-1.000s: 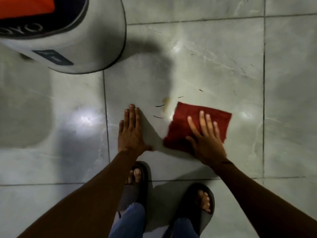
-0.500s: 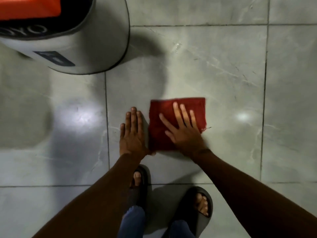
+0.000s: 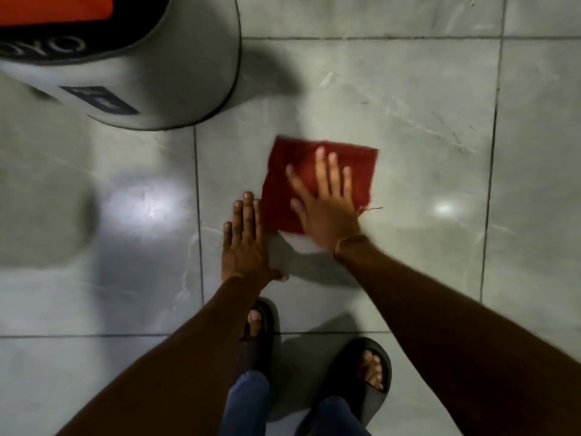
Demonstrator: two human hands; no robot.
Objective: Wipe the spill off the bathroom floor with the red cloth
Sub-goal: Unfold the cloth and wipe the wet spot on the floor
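red cloth [image 3: 317,184] flat on grey tiles [image 3: 408,121] under the right hand [image 3: 327,212], fingers spread; left hand [image 3: 245,247] flat beside it.

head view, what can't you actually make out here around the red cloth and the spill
- Spill: none visible in the head view; the red cloth and right hand cover that patch of floor.
- Right hand's fingers: motion-blurred.
- Grey container: cut off by the top and left edges, lettering only partly readable.
- Left hand: palm hidden, flat against the floor.
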